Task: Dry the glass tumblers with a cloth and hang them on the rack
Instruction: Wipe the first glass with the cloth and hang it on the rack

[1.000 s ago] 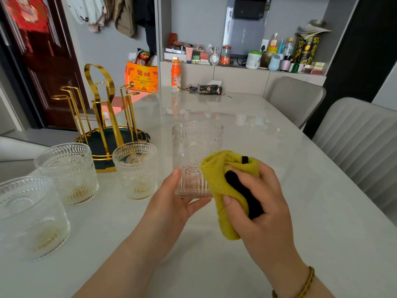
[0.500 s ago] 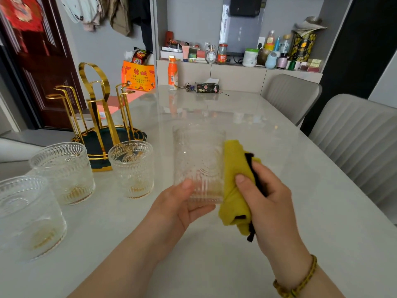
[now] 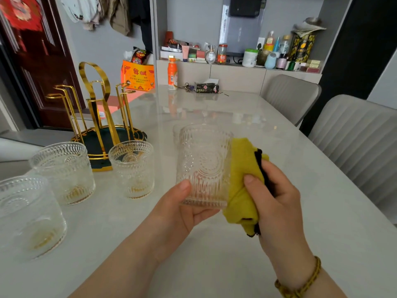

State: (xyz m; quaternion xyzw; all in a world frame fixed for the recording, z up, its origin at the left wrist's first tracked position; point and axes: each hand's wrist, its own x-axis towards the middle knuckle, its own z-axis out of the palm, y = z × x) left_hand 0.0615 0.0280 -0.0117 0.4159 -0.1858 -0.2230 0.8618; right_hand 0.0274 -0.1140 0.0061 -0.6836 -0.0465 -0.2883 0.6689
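Centrally, embossed glass tumbler [image 3: 203,166] held upright over the worktop [image 3: 311,222]. Left hand [image 3: 178,214] grips its base, right hand [image 3: 277,201] clutches yellow cloth [image 3: 241,181] against its right side. Three other tumblers [image 3: 64,173] stand on the left, gold rack [image 3: 96,117] just behind them.

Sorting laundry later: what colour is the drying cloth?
The cloth is yellow with black trim; head view shows it best.

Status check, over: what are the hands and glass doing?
Left hand grips tumbler low. Right hand presses yellow cloth on its side. Rack holds no glass; three tumblers wait near it.
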